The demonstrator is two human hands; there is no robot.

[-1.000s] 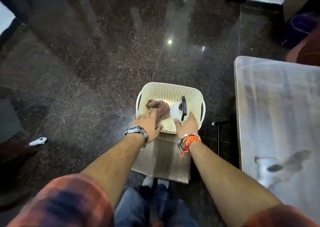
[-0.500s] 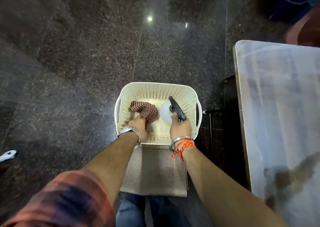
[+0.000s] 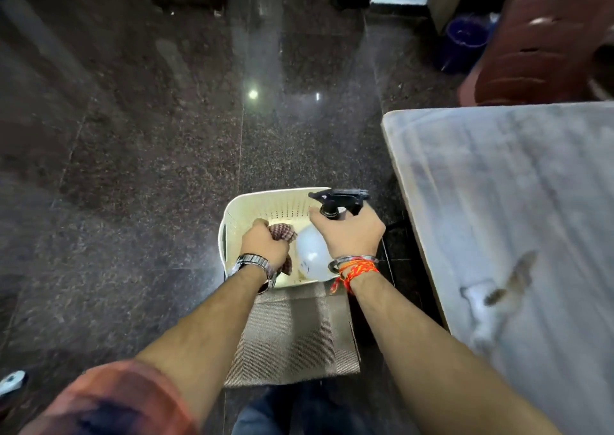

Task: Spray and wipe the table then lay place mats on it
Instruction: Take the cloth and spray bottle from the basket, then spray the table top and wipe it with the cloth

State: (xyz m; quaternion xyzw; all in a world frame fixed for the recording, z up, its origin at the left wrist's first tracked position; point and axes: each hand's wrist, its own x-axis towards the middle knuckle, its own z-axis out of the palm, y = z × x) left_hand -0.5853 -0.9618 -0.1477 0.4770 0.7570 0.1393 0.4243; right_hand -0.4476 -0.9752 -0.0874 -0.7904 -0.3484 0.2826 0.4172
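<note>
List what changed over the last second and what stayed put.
The right hand closed round the neck of the spray bottle, which lay in the basket, and raised it, so its black head now shows over the far rim. The left hand, which rested on the checked cloth, bunched it into its fist. The basket, the place mats and the table stayed put.

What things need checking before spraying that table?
1. Right hand grips the white plastic spray bottle with black trigger: ok.
2. Left hand holds the red checked cloth: ok.
3. Bottle and cloth clear of the cream perforated plastic basket: not ok, both hang over it.
4. Dirty spot found on the pale grey table: ok, a dark smear.
5. Brown woven place mats kept off the table: ok.
6. Liquid in bottle: cannot tell.
</note>
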